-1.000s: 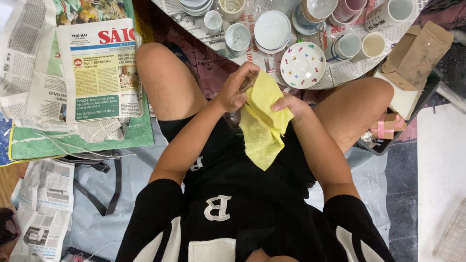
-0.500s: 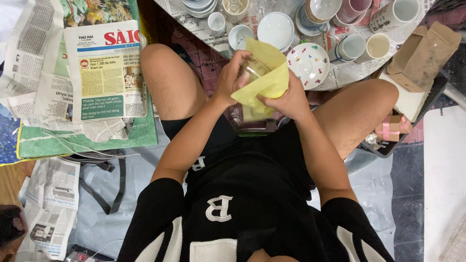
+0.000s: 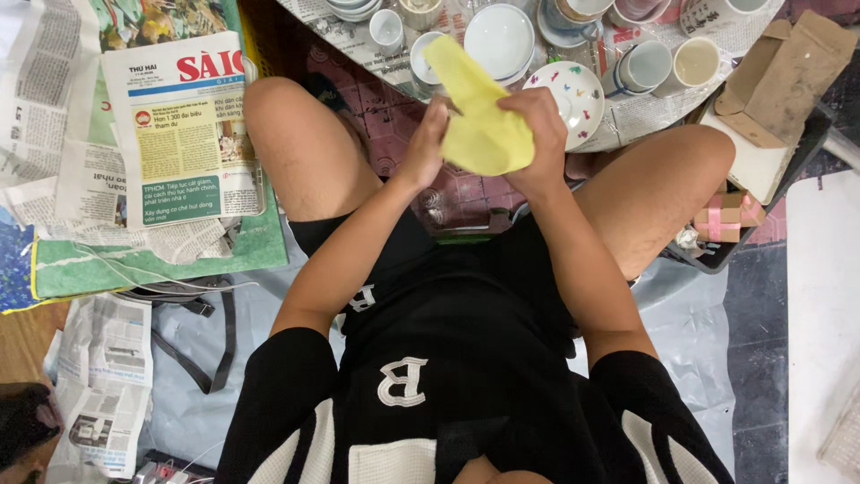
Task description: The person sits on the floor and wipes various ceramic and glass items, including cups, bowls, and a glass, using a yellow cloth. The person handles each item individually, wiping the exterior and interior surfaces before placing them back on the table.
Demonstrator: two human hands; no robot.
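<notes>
yellow cloth [image 3: 479, 121] bunched in both hands, mid-wipe, between the knees at 12 o'clock.

left hand [image 3: 425, 143] and right hand [image 3: 537, 134] have their fingers curled shut on the cloth; whether it wraps something, i cannot tell. judged: wiping in hand, calling for a firm grip. dotted plate [image 3: 578, 90] just behind at 1 o'clock, cups [image 3: 649, 64] further; newspaper [image 3: 184, 130] at 10 o'clock, cardboard box [image 3: 775, 76] at 2 o'clock, on the floor.

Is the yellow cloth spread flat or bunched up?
Bunched up: the yellow cloth is gathered between the left hand and right hand.
</notes>
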